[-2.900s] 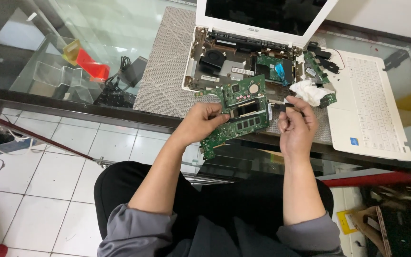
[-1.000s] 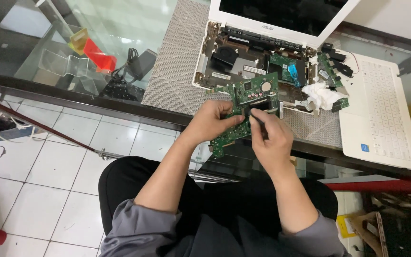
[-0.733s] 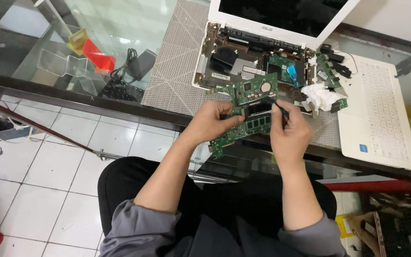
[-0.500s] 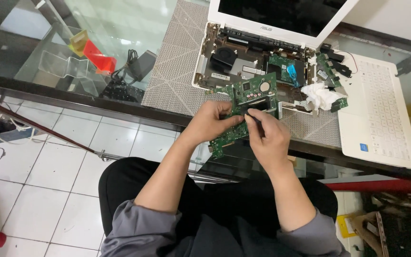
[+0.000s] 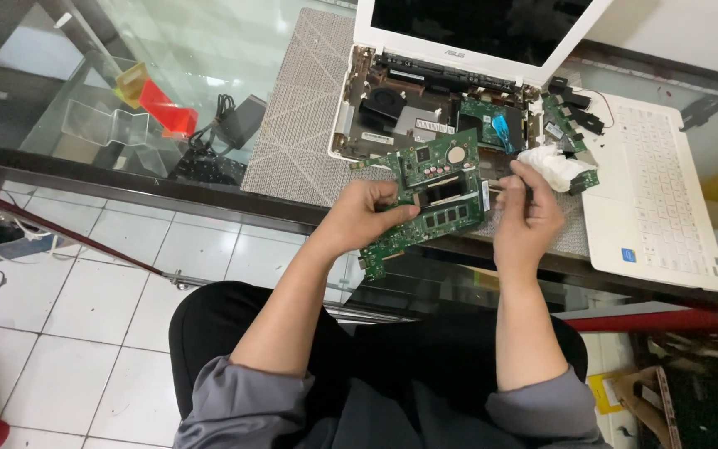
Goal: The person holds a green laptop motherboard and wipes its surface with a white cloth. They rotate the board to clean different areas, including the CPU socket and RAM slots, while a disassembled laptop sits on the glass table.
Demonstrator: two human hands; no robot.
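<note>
From the head camera, the left hand [image 5: 367,218] is gripping a green circuit board [image 5: 427,195], with fingers wrapped over its left side. The board is being held up, tilted, just above the near edge of the glass table [image 5: 110,75]. The right hand [image 5: 528,218] is sitting at the board's right end, fingers pressed together around a thin dark tool [image 5: 515,185]. Just behind them, a white laptop [image 5: 434,108] is lying open with its insides showing. A white keyboard cover [image 5: 654,195] is resting to the right, beside a white cloth [image 5: 552,166].
</note>
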